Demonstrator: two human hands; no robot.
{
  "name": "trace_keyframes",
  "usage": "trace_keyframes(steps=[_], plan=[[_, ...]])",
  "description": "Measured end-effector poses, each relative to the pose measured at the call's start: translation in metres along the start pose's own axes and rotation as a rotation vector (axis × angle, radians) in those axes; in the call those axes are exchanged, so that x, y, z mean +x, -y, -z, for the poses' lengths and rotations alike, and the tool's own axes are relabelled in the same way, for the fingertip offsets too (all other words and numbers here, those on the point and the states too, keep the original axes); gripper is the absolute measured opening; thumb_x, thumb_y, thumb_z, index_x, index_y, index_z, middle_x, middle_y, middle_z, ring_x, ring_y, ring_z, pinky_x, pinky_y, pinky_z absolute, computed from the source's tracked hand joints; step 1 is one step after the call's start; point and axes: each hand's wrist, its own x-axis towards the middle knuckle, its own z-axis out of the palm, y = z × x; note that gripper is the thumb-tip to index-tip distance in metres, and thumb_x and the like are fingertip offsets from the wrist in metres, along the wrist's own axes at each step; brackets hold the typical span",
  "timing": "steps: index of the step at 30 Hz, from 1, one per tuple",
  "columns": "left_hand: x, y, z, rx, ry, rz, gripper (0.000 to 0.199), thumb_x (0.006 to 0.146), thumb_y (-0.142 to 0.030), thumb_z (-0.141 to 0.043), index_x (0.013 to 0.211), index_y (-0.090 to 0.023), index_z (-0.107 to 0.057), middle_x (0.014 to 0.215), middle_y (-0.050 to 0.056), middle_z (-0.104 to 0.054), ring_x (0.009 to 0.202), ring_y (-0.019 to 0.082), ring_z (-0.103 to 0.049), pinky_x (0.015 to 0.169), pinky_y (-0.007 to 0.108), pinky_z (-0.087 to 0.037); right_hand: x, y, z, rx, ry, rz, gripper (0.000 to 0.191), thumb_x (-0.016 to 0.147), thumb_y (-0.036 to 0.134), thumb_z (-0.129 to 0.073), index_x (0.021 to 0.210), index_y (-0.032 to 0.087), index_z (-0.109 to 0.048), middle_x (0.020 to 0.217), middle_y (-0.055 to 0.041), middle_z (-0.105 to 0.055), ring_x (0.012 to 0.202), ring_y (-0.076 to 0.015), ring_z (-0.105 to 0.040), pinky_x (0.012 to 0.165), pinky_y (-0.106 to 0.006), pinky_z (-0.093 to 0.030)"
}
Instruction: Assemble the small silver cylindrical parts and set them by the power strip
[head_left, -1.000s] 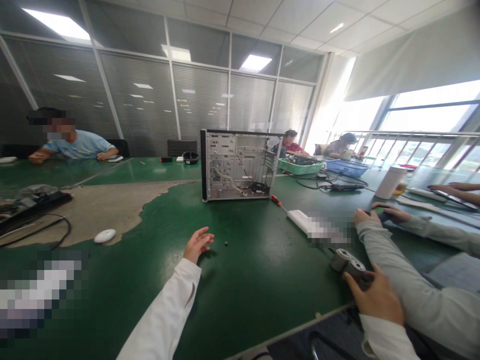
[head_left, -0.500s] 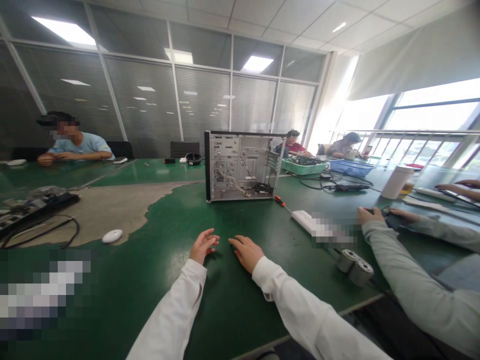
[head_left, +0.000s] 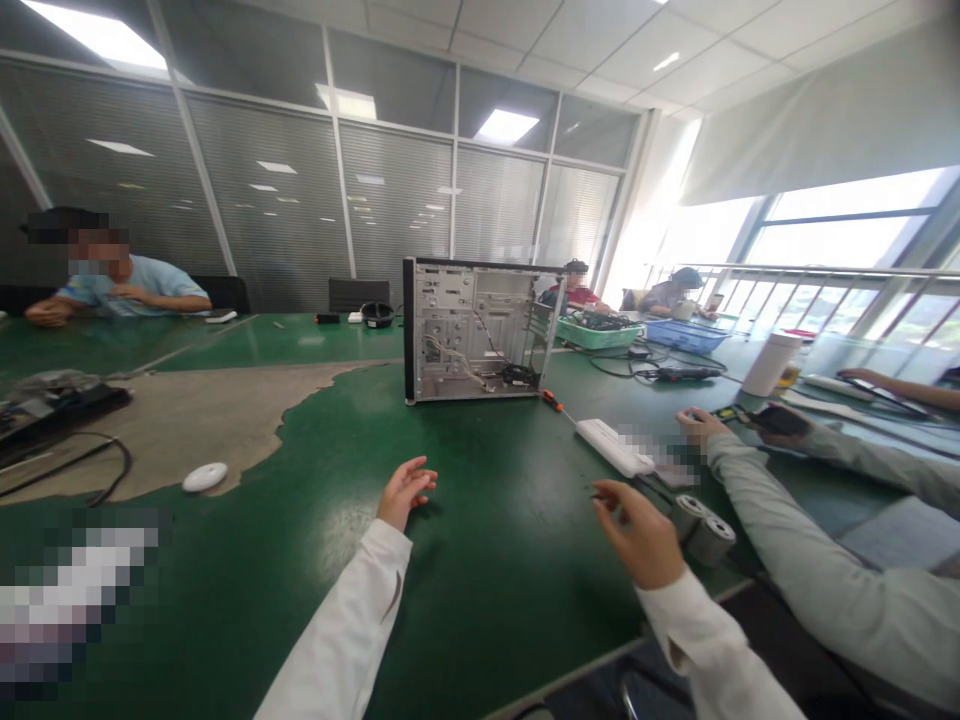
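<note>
An open computer case [head_left: 480, 335] stands upright on the green table, its side panel off and loose cables inside. My left hand [head_left: 407, 492] rests on the table in front of it, fingers loosely bent and apart, holding nothing. Farther right, my right hand [head_left: 641, 530] is at the tabletop with thumb and fingertips drawn into a pinch. Anything between those fingertips is too small to make out. Tiny dark specks lie by the fingertips. Just beyond them is a white power strip [head_left: 611, 447], and an orange-handled screwdriver [head_left: 553, 401] lies by the case's lower right corner.
Grey cylindrical sockets [head_left: 705, 530] stand right of my right hand. A co-worker's grey sleeve [head_left: 795, 560] reaches in there. Behind are a green basket [head_left: 600, 335], a blue basket [head_left: 686, 336] and a white bottle [head_left: 771, 364]. A white round object [head_left: 205, 477] lies left.
My right hand has moved right, from beside my left hand to near the power strip, and its fingers have drawn together. My left hand has stayed in place. The view has shifted slightly right.
</note>
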Motion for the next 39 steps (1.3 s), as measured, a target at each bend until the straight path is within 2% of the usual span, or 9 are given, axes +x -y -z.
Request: trace_keyframes(steps=[2,4,9,16,21,29,34,36,39], plan=[[0.0,0.0,-0.001,0.001,-0.004,-0.004,0.041,0.055,-0.029,-0.062,0.093,-0.015,-0.052,0.076,0.005,-0.062,0.065,0.014,-0.057,0.049,0.02,-0.039,-0.007,-0.036,0.028,-0.152,-0.096,-0.12,0.023,0.07,0.032,-0.042,0.084,0.018,-0.054,0.07,-0.0027,-0.058,0.058,-0.0124,-0.051,0.058,-0.025,-0.04],[0.0,0.0,-0.001,-0.002,-0.016,-0.005,0.042,0.054,-0.028,-0.062,0.092,-0.015,-0.052,0.075,0.005,-0.062,0.065,0.014,-0.057,0.048,0.02,-0.039,-0.013,-0.068,0.047,-0.271,-0.104,-0.207,0.023,0.069,0.033,-0.042,0.081,0.018,-0.055,0.072,-0.0038,-0.058,0.061,-0.0149,-0.052,0.055,-0.026,-0.039],[0.002,0.002,0.0,-0.01,-0.025,0.007,0.041,0.054,-0.028,-0.062,0.092,-0.015,-0.052,0.075,0.005,-0.062,0.064,0.014,-0.057,0.049,0.021,-0.038,-0.025,-0.11,0.059,-0.401,0.034,-0.306,0.022,0.067,0.035,-0.04,0.079,0.021,-0.053,0.073,-0.0072,-0.059,0.058,-0.0187,-0.053,0.048,-0.028,-0.035],[0.007,0.008,0.002,-0.017,-0.047,0.012,0.043,0.051,-0.028,-0.063,0.09,-0.015,-0.052,0.074,0.005,-0.062,0.063,0.015,-0.056,0.048,0.021,-0.038,-0.027,-0.101,0.06,-0.45,-0.048,-0.304,0.019,0.07,0.034,-0.036,0.082,0.025,-0.048,0.08,-0.008,-0.058,0.064,-0.0211,-0.053,0.05,-0.03,-0.034],[0.004,0.008,0.003,-0.028,-0.054,0.018,0.043,0.051,-0.027,-0.063,0.091,-0.015,-0.052,0.074,0.005,-0.062,0.063,0.015,-0.056,0.049,0.022,-0.038,-0.029,-0.11,0.064,-0.454,0.038,-0.293,0.019,0.07,0.036,-0.038,0.08,0.024,-0.048,0.077,-0.0081,-0.058,0.064,-0.0207,-0.054,0.053,-0.03,-0.035],[-0.004,0.0,0.001,-0.023,-0.013,0.009,0.038,0.057,-0.025,-0.061,0.092,-0.015,-0.051,0.075,0.004,-0.062,0.064,0.013,-0.057,0.049,0.02,-0.039,-0.036,-0.117,0.062,-0.441,0.053,-0.218,0.02,0.071,0.035,-0.038,0.078,0.023,-0.053,0.078,-0.0056,-0.058,0.066,-0.0192,-0.053,0.057,-0.028,-0.037],[-0.003,0.003,0.002,-0.016,-0.033,0.008,0.04,0.054,-0.027,-0.062,0.091,-0.015,-0.052,0.074,0.005,-0.062,0.063,0.014,-0.057,0.047,0.02,-0.039,-0.029,-0.108,0.059,-0.529,-0.022,-0.192,0.034,0.07,0.039,-0.04,0.095,0.02,-0.052,0.094,-0.006,-0.056,0.082,-0.0214,-0.051,0.068,-0.031,-0.038],[-0.001,0.006,0.003,-0.021,-0.041,0.012,0.041,0.053,-0.027,-0.063,0.091,-0.015,-0.052,0.074,0.005,-0.062,0.062,0.014,-0.057,0.047,0.02,-0.038,-0.019,-0.102,0.057,-0.568,0.061,-0.196,0.037,0.071,0.041,-0.039,0.102,0.023,-0.049,0.097,-0.0062,-0.056,0.085,-0.0228,-0.051,0.067,-0.034,-0.038],[0.0,0.008,0.004,-0.038,-0.05,0.019,0.043,0.052,-0.026,-0.063,0.092,-0.015,-0.052,0.074,0.005,-0.062,0.062,0.013,-0.057,0.046,0.019,-0.038,-0.003,-0.099,0.051,-0.587,0.299,-0.228,0.033,0.072,0.039,-0.038,0.1,0.027,-0.05,0.094,-0.0051,-0.058,0.08,-0.0233,-0.054,0.062,-0.036,-0.037]])
